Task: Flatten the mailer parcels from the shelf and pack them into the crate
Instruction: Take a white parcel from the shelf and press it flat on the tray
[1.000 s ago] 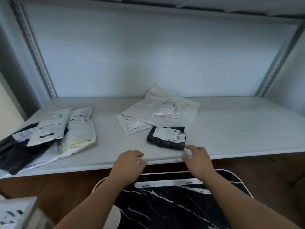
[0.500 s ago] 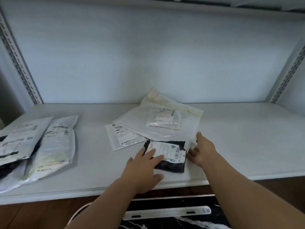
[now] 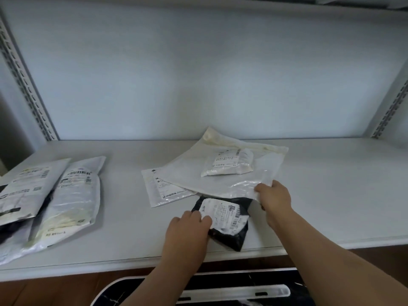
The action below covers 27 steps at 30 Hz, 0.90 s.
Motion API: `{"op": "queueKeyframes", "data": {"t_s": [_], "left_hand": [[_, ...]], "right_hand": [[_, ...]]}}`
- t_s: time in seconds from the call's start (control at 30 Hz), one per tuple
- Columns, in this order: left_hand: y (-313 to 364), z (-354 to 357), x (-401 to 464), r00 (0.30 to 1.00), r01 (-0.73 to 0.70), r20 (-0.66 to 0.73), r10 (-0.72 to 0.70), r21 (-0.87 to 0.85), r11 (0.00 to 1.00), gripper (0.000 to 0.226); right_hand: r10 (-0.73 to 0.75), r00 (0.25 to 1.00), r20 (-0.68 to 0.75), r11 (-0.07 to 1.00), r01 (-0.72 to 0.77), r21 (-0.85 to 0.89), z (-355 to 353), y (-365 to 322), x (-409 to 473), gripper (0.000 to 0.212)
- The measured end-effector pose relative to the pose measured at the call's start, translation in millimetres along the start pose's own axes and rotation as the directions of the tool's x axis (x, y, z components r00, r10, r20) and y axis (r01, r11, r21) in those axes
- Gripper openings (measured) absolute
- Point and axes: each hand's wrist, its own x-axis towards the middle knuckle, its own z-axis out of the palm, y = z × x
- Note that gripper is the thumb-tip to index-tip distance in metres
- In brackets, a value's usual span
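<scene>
A small black mailer (image 3: pixel 229 237) with a white label lies near the shelf's front edge. My left hand (image 3: pixel 187 230) grips its left side, fingers curled over the label. My right hand (image 3: pixel 273 197) pinches the near right corner of a large clear mailer (image 3: pixel 220 182), which lies over the black one's far edge. On the clear mailer sits a small white parcel (image 3: pixel 228 162). A flat white mailer (image 3: pixel 163 191) pokes out from under its left side.
The white shelf (image 3: pixel 331 195) carries a pile of white and black mailers (image 3: pixel 66 199) at the left. A black marbled crate with a white handle bar (image 3: pixel 231 292) sits below the shelf's front edge. Slotted uprights stand at both back corners.
Both hands rose from the shelf's front edge onto the parcels. The left hand closed on the black mailer, and the right hand took the clear mailer's corner.
</scene>
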Motion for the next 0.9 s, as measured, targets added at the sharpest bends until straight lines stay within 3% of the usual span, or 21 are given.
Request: {"op": "queueKeyframes", "data": {"t_s": [0.13,0.23,0.3,0.37,0.47,0.6,0.8,0.9], "left_hand": [[-20.2,-4.8,-7.6,1.0,0.004,-0.011,-0.004,0.07,0.998,0.032],[-47.3,-14.8,-23.3,0.981,0.192,-0.01,-0.191,0.055,0.98,0.034],[-55.4,-26.2,-27.0,0.92,0.389,0.057,-0.387,-0.015,0.921,0.025],[-54.6,-36.0,-26.7,0.891,0.441,0.162,-0.423,-0.095,0.893,0.043],[-33.5,-58.0,-22.1,0.92,0.389,0.15,-0.362,-0.234,0.891,0.082],[5.3,-93.3,-28.4,0.967,0.253,0.091,-0.239,-0.486,0.837,0.107],[51.5,-143.6,-53.2,0.993,-0.029,-0.101,-0.063,-0.72,0.693,0.115],[66.3,-163.6,-65.4,0.966,-0.133,-0.239,-0.096,-0.78,0.611,0.09]], "right_hand": [[-0.224,0.969,-0.106,0.971,0.212,-0.113,-34.6,-21.9,-13.0,0.011],[-0.378,0.918,-0.122,0.919,0.356,-0.17,-60.0,-52.9,-24.8,0.019],[-0.475,0.875,-0.091,0.866,0.447,-0.225,-72.3,-78.1,-37.2,0.019],[-0.535,0.84,-0.089,0.826,0.499,-0.261,-80.5,-102.1,-51.0,0.017],[-0.55,0.818,-0.167,0.827,0.505,-0.249,-90.1,-130.6,-70.5,0.009],[-0.554,0.804,-0.215,0.83,0.515,-0.214,-108.1,-158.7,-103.2,0.009],[-0.459,0.857,-0.234,0.883,0.469,-0.011,-124.5,-194.3,-154.5,0.026],[-0.436,0.882,-0.178,0.886,0.455,0.089,-123.2,-211.2,-189.2,0.025]]}}
